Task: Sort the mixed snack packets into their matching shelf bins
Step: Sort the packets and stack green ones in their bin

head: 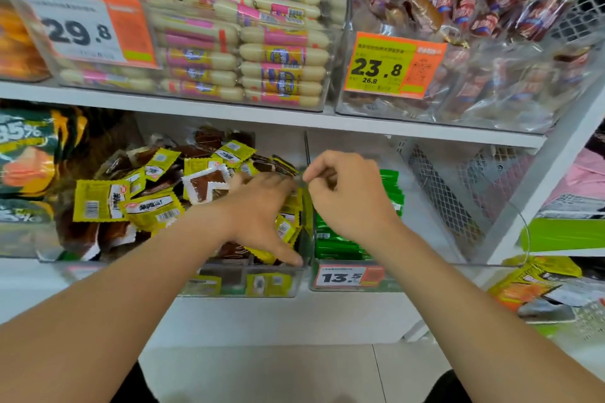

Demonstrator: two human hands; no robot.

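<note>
My left hand (pixel 262 206) reaches into the clear bin (pixel 235 285) of yellow and brown snack packets (pixel 154 203). Its fingers are spread over the packets at the bin's right side, and the thumb points down toward the front wall. Over the neighbouring clear bin (pixel 425 267), which holds green packets (pixel 334 245), my right hand (pixel 347 193) hovers with its fingers curled in by the divider between the two bins. Whether those fingers hold anything is hidden.
A 13.5 price tag (pixel 348 276) fronts the green bin. On the shelf above stand a bin of pale sausages (pixel 262 42) and a bin of dark wrapped sausages (pixel 474 10). Green-orange bags (pixel 29 157) sit at the left. A white mesh side panel (pixel 451 193) closes the right.
</note>
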